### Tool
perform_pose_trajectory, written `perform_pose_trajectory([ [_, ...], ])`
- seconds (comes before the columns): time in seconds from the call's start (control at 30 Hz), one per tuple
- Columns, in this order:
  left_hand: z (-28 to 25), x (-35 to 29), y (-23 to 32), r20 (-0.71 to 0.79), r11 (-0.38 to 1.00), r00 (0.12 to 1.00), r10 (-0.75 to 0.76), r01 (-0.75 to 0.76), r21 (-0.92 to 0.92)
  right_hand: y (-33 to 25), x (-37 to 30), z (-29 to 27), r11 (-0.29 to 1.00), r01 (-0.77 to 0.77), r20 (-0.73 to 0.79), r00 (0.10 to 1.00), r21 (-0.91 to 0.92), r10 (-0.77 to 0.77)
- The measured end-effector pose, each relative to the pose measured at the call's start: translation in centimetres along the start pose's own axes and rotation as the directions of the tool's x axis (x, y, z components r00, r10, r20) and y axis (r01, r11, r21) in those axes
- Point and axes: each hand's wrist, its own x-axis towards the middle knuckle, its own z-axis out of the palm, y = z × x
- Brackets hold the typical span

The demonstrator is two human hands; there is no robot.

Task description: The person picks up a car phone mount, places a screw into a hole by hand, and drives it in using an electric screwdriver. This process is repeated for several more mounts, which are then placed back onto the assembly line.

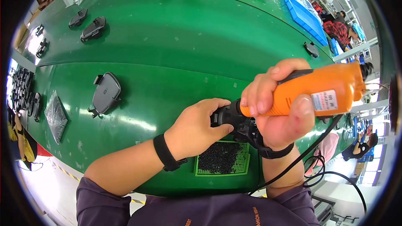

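Note:
My right hand (276, 121) is wrapped round an orange electric screwdriver (331, 79) with a black cable at its rear end. The tool is held nearly level, its black front end pointing left toward my left hand. Thumb and fingers of my left hand (199, 119) grip a black plastic part (243, 132) right at the screwdriver's front; the bit and the exact contact are hidden. Just below my hands lies a green mesh tray (243, 168) with many small black pieces, probably screws. A dark grey phone holder (106, 93) rests on the table left of my hands.
More phone holders (93, 29) lie across the green table (167, 33), with a pile (21, 84) at the left edge. A clear plastic bag (56, 117) is near them. A blue tray (305, 19) stands far right. The black cable (297, 159) loops at right. Other people sit beyond.

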Motion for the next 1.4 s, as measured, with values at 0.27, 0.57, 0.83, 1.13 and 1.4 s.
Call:
perform_pose_trajectory([
  [0.27,-0.2,0.1,0.2,0.003,0.999,0.999,0.041,-0.041,0.035,-0.4,0.2,-0.3,1.000,-0.004,0.026,1.000,0.008,0.004],
  [0.57,0.0,0.0,0.0,-0.017,0.998,0.998,0.055,-0.055,0.018,0.4,0.5,0.0,0.981,0.032,0.074,0.997,-0.193,-0.018],
  [0.83,-0.2,0.1,0.0,-0.016,0.998,0.998,0.053,-0.053,0.026,0.4,0.8,0.2,0.980,0.000,0.122,0.992,-0.200,0.025],
  [1.13,-0.3,0.0,0.5,0.017,1.000,1.000,0.007,-0.007,-0.014,0.3,0.8,0.3,0.983,-0.002,0.127,0.992,-0.181,0.025],
  [1.4,0.0,-0.1,-0.2,-0.007,0.999,0.999,0.051,-0.051,0.004,0.8,0.9,0.2,0.988,-0.058,0.139,0.987,-0.142,0.078],
])
